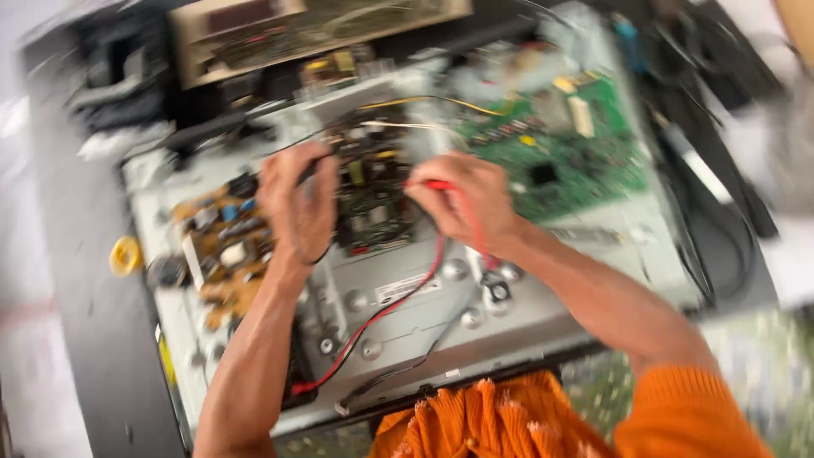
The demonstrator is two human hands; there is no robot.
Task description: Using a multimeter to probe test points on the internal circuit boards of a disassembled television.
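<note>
Landmark: dark centre board [373, 199] on the grey metal chassis [543, 297], frame is motion-blurred.

Far left of it, off the chassis: yellow tape roll [125, 254] on the dark bench. Nearer, still left: brown power board [222, 246] with capacitors and coils, fixed to the chassis.

Left hand [297, 208] sits at the centre board's left edge, fingers curled around a black probe [309, 170]; its tip is aimed at the board's upper left, contact point too blurred to tell. Black lead [424, 348] trails down the chassis below the board.

Right hand [462, 199] is at the centre board's right edge, pinching a red probe [437, 185] with the tip pointing left toward the board. Red lead [381, 314] runs from under that hand down and left across the chassis below the board.

Hands are apart, one on each side of the centre board, each closed on its own probe.

Right of the board: green main board [568, 153]. Yellow wire [441, 100] arcs above both boards.
</note>
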